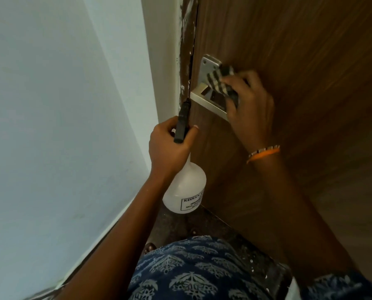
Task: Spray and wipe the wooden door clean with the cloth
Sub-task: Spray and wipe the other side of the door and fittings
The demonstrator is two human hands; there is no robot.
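The left hand (169, 144) is gripping with curled fingers, arm reaching forward; the right hand (250, 105) is pinching with bent fingers, wrist raised higher.

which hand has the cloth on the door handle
The right hand, wearing the orange wristband, presses the checked cloth on the handle; the left hand grips the spray bottle.

A home — wooden door (299, 61), painted wall (50, 105).

Cloth (220, 80) on door handle (208, 102); spray bottle (184, 187) lower left, beside door (299, 61).
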